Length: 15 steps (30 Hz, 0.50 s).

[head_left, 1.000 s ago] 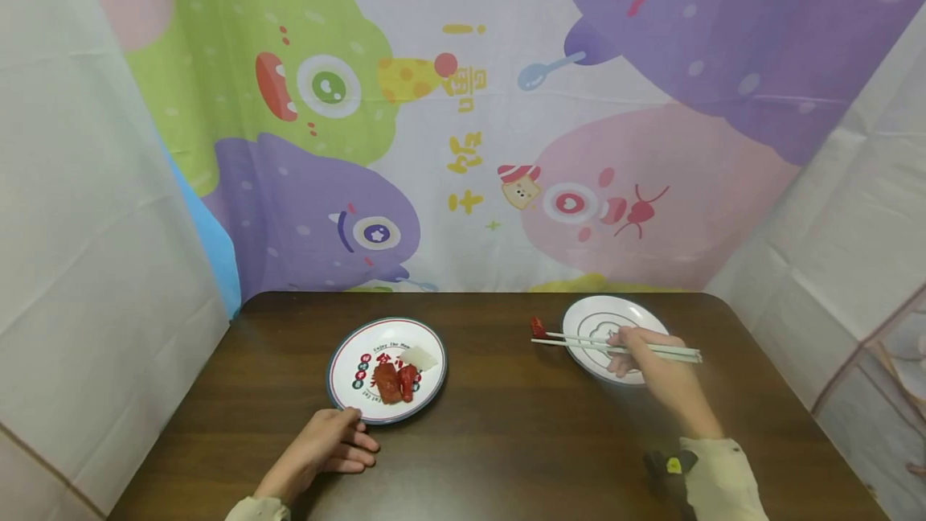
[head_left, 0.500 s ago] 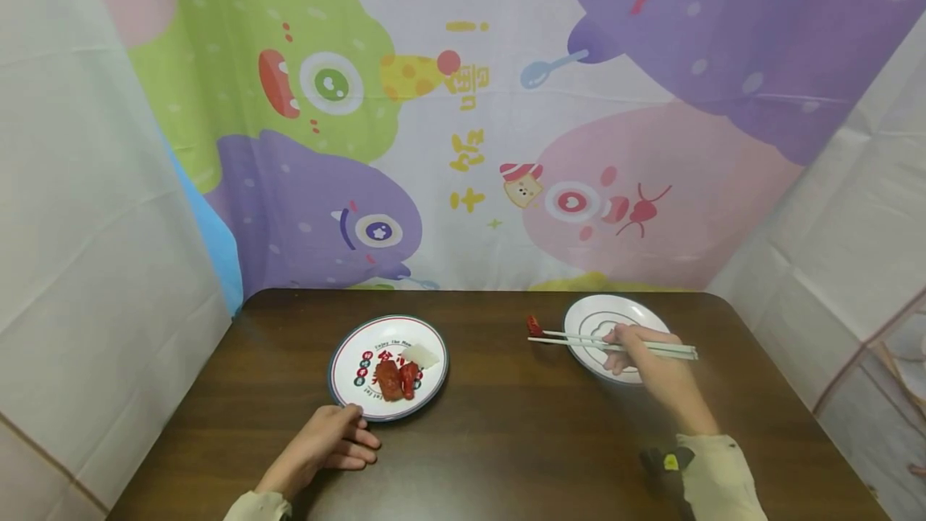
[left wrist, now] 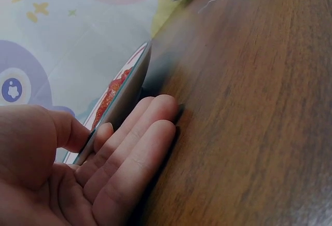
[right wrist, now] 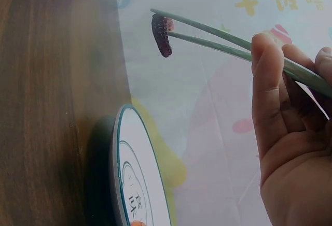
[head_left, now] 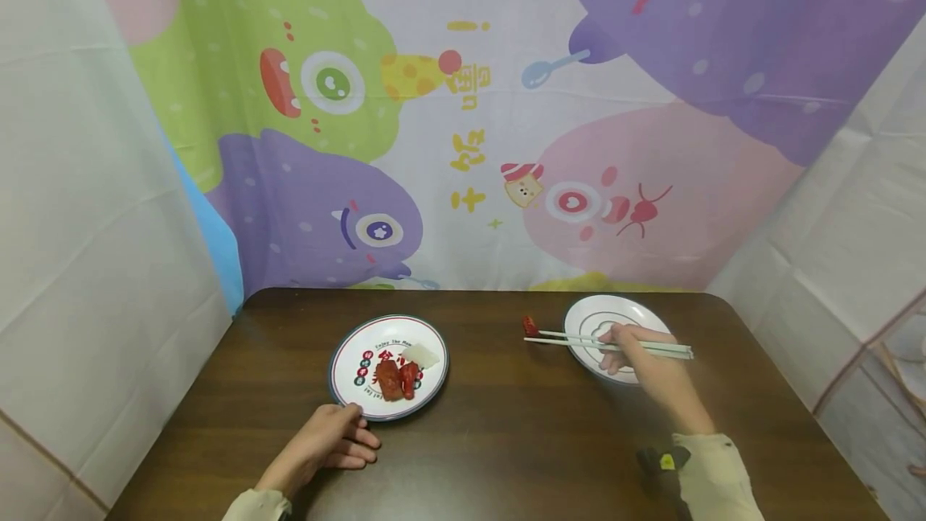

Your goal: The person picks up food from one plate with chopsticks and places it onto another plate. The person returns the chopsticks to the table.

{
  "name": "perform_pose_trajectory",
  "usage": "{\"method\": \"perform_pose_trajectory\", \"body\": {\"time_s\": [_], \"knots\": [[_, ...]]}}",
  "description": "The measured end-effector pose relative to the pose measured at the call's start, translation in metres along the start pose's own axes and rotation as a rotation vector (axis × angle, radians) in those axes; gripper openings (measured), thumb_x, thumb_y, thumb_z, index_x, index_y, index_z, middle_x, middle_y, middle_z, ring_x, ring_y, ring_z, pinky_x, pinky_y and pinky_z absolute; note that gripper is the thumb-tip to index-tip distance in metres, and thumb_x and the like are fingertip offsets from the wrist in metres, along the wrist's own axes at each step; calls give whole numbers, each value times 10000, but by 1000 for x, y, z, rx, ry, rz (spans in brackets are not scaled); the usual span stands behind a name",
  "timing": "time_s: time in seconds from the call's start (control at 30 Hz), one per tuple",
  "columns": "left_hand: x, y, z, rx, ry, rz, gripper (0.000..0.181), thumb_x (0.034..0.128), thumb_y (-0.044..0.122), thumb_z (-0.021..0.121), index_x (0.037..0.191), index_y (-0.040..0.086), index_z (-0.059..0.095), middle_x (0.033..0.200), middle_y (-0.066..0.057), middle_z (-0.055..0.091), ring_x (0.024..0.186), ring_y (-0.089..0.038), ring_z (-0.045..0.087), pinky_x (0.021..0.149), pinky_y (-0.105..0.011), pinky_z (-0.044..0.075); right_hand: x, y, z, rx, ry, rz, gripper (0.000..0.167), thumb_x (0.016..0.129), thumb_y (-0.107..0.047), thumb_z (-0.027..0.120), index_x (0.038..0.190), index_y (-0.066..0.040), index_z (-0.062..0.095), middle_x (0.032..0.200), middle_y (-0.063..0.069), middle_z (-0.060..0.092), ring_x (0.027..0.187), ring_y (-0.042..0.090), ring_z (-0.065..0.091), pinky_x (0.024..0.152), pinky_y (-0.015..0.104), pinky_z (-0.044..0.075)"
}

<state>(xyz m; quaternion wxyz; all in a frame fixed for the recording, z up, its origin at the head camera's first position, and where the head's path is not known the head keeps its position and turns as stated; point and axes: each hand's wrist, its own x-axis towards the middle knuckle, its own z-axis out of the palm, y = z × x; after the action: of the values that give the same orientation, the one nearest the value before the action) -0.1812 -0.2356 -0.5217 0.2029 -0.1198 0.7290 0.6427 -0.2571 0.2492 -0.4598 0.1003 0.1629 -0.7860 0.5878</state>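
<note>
My left hand point(head_left: 325, 441) pinches the near rim of the left plate point(head_left: 415, 334) between thumb and index finger, the other fingers extended along the tabletop, as the left wrist view shows. On that plate lie a reddish-brown piece of food point(head_left: 388, 380), a red piece point(head_left: 408, 380) and a flat white piece point(head_left: 419, 356). With my right hand point(head_left: 640, 356) I grip pale green chopsticks point(right wrist: 207, 30). Their tips hold a dark red, bumpy food piece point(right wrist: 161, 34) in the air, left of the right plate point(head_left: 615, 310). My hand covers part of that plate.
Both plates stand on a dark brown wooden table point(head_left: 485, 408). A cartoon-printed cloth point(head_left: 463, 248) hangs behind its far edge. White sheets point(head_left: 79, 223) flank both sides. An orange bit point(right wrist: 137, 224) shows at the right plate's lower edge in the right wrist view.
My right hand has drifted slightly left, carrying the chopsticks and the red food piece with it. My left hand stays at the plate rim.
</note>
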Motion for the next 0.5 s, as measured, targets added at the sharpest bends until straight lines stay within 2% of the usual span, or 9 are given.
{"method": "perform_pose_trajectory", "body": {"time_s": [0.23, 0.5], "knots": [[0, 0, 0, 0, -3, -3, 239, 959, 193, 429, 960, -21, 534, 809, -103, 760, 674, -188, 756, 602, -315, 644, 1, 0, 2, -10, -5, -1, 346, 1085, -180, 515, 1016, 116, 682, 722, 75, 730, 624, 142, 711, 610, 280, 622], [0, 0, 0, 4, -1, 5, 256, 965, 197, 433, 968, -32, 549, 811, -100, 759, 685, -193, 759, 615, -325, 648, 1, -1, 3, -24, 2, 45, 372, 1081, -232, 532, 1017, 97, 693, 730, 99, 740, 629, 154, 717, 630, 260, 618]]}}
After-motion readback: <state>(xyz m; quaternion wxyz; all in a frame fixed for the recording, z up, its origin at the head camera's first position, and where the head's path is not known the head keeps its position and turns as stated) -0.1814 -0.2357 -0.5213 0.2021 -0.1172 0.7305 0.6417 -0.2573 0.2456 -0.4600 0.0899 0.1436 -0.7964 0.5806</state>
